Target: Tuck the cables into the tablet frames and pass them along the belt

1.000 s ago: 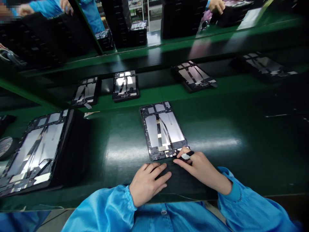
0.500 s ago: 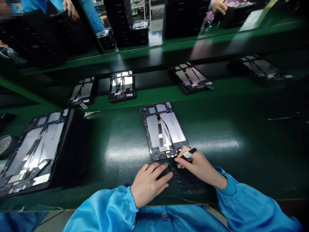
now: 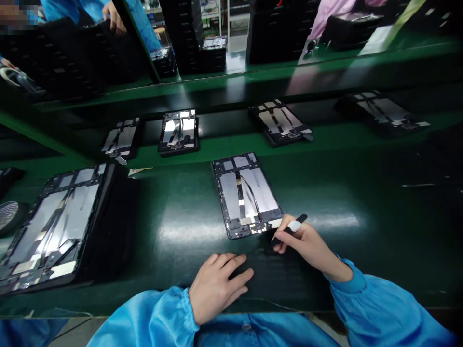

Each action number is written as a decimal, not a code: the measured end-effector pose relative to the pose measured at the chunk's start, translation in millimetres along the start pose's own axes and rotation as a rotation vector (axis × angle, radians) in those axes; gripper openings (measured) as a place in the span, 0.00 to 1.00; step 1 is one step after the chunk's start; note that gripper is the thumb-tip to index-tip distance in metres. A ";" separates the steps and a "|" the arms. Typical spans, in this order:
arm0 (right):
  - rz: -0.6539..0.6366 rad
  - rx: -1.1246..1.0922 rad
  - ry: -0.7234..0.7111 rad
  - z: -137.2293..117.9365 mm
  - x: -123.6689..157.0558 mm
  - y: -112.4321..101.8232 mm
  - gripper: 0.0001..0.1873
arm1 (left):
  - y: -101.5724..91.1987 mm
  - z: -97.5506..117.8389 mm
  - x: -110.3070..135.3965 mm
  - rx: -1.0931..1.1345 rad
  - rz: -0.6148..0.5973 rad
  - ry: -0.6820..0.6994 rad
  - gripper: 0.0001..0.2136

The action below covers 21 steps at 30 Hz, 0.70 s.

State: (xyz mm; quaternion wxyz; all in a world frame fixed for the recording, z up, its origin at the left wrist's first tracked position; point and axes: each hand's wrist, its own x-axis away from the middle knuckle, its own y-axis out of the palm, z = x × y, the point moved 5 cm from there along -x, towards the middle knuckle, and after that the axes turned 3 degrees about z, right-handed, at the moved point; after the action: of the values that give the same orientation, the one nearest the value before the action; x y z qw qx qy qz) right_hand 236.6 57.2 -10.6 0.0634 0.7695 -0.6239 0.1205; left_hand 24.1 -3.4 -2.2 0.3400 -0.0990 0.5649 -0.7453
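An opened tablet (image 3: pixel 249 193) lies on the green bench in front of me, its inner side up, with flat cables and a small board along its near edge. My right hand (image 3: pixel 302 241) is closed around slim black tweezers (image 3: pixel 297 225) with a whitish patch, just off the tablet's near right corner. The tips are hard to make out. My left hand (image 3: pixel 220 286) rests on the bench below the tablet, fingers spread and holding nothing.
On my left stands a dark stack topped by another opened tablet (image 3: pixel 58 217). Several more lie along the strip beyond, such as one tablet (image 3: pixel 179 132) and another tablet (image 3: pixel 280 120). Black tray stacks (image 3: pixel 282 36) and a co-worker's hand (image 3: pixel 115 18) are farther back.
My right hand has drawn back to the right from the tablet's near edge, still with the tweezers. My left hand has slid slightly toward me and left. The tablets on the far strip have shifted left.
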 end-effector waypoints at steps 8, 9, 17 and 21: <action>-0.023 0.089 -0.191 -31.9 -6.1 15.4 0.14 | -8.0 -22.5 -20.7 0.704 0.091 -0.632 0.10; -0.032 0.107 -0.206 -32.5 -5.9 18.1 0.13 | -5.0 -22.7 -23.0 0.769 0.070 -0.691 0.08; 0.052 -0.001 -0.206 -28.2 -3.6 19.5 0.17 | -4.0 -26.0 -29.4 0.884 0.084 -0.764 0.09; 0.150 -0.026 -0.226 -30.8 -3.5 11.4 0.19 | -2.7 -27.6 -28.0 0.909 0.088 -0.779 0.09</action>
State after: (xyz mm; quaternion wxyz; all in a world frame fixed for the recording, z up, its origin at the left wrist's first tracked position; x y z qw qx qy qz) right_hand 221.5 65.7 17.5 -0.0066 0.7286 -0.6843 0.0293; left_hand 29.3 35.6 -2.5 0.5607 -0.1862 0.0270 -0.8064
